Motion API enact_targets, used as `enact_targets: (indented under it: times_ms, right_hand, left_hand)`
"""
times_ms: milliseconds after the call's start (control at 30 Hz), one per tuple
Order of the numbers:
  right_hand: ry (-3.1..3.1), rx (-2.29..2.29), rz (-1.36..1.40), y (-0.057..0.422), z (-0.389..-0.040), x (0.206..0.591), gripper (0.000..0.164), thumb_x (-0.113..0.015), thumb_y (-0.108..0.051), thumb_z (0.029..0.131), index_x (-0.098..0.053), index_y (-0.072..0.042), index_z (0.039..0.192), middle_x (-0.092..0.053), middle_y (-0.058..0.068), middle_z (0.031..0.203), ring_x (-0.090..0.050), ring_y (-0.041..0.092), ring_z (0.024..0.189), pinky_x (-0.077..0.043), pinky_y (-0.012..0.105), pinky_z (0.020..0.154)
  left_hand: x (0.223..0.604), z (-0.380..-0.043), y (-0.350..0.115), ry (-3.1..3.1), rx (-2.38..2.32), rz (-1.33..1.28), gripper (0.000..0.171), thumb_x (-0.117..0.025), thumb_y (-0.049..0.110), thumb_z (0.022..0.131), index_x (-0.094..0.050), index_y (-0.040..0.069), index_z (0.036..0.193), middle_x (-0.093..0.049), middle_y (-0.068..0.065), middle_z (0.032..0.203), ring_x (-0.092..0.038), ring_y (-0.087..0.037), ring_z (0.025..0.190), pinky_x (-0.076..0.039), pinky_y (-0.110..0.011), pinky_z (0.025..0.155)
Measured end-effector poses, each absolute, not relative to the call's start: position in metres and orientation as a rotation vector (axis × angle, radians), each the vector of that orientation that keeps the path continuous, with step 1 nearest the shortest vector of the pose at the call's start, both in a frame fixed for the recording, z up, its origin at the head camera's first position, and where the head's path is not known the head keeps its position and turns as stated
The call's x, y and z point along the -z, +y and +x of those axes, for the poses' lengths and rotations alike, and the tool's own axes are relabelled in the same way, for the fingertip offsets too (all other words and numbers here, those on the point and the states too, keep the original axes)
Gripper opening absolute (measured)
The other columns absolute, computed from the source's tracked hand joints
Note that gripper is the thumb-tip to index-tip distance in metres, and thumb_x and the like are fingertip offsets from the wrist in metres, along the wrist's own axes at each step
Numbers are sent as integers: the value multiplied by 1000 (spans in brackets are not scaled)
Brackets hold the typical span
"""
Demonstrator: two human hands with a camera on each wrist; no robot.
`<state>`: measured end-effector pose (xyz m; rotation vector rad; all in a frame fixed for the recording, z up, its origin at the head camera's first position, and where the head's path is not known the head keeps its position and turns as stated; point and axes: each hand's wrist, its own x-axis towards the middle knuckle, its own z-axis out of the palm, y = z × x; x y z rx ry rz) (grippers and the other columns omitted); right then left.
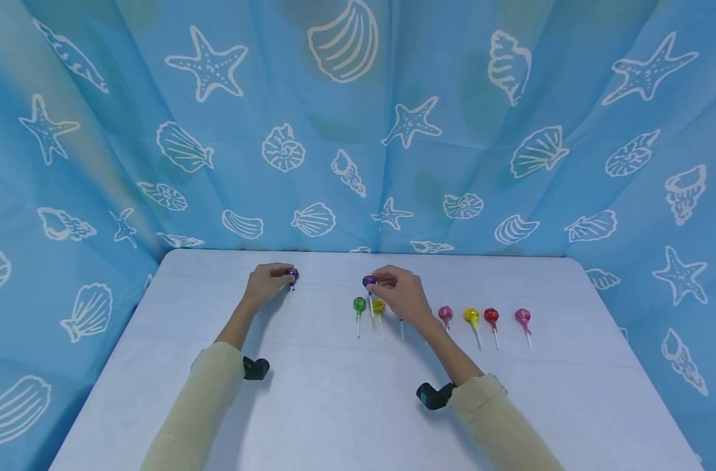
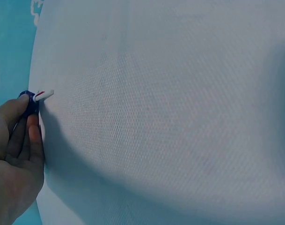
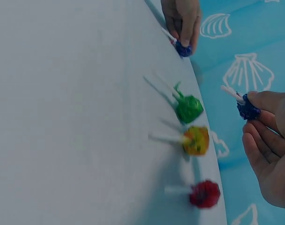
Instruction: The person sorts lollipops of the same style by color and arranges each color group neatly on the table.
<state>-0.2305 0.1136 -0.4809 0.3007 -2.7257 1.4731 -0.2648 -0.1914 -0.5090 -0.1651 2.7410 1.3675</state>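
Observation:
My left hand (image 1: 266, 283) pinches a purple-wrapped lollipop (image 1: 293, 273) by its candy end at the left far part of the table. In the left wrist view its white stick (image 2: 45, 95) points away from the fingertips. My right hand (image 1: 403, 294) pinches a second purple lollipop (image 1: 369, 280) between thumb and fingers, and in the right wrist view this lollipop (image 3: 248, 110) is held up off the table. Just below it lie a green lollipop (image 1: 359, 304) and a yellow lollipop (image 1: 379, 306). A red lollipop (image 3: 204, 193) lies beside them, its head hidden by the right hand in the head view.
To the right, a row continues with a pink lollipop (image 1: 446, 314), another yellow lollipop (image 1: 471, 316), a red lollipop (image 1: 491, 316) and another pink lollipop (image 1: 523, 316). The white table (image 1: 334, 405) ends at a blue curtain (image 1: 346, 118) printed with shells and starfish.

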Motion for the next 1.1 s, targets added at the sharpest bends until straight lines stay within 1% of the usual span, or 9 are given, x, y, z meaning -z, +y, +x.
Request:
enact_targets:
  times_ms: [200, 467, 733, 900, 1100]
  right_hand:
    - [-2687, -1444, 250, 86, -244, 483, 20, -77, -19, 89, -73, -8, 106, -72, 4, 96, -67, 18, 87, -56, 32, 81]
    - [-2729, -1435, 285, 51, -257, 489, 21, -76, -17, 90, -71, -5, 107, -72, 7, 97, -66, 20, 88, -55, 34, 81]
    - [-2799, -1391, 332, 20, -260, 496, 31, -73, -14, 93, -68, -3, 121, -71, 9, 106, -66, 20, 94, -55, 32, 85]
    - [-2804, -1366, 339, 4, -264, 502, 26, -71, -13, 93, -70, -4, 118, -71, 8, 105, -63, 18, 90, -54, 30, 85]
    - [-2769, -1409, 282, -5, -270, 512, 22, -71, -12, 93, -71, -4, 113, -71, 7, 100, -65, 18, 89, -54, 32, 83]
  left_hand:
    - [510, -264, -193, 2739, -1385, -173, 35, -64, 14, 98, -64, 4, 131, -61, -18, 133, -53, -35, 127, -39, -48, 108]
    - [513, -267, -194, 2733, -1416, -186, 35, -64, 13, 97, -64, 4, 131, -60, -18, 134, -53, -34, 126, -41, -47, 107]
    - [513, -267, -192, 2742, -1405, -192, 34, -64, 13, 97, -65, 5, 130, -61, -17, 132, -54, -34, 126, -42, -47, 106]
    - [511, -265, -192, 2731, -1428, -176, 34, -63, 13, 98, -64, 4, 131, -61, -18, 132, -55, -33, 126, -42, -45, 106]
    - [509, -263, -191, 2696, -1466, -183, 34, -63, 13, 99, -63, 4, 132, -61, -17, 133, -54, -33, 127, -41, -45, 107]
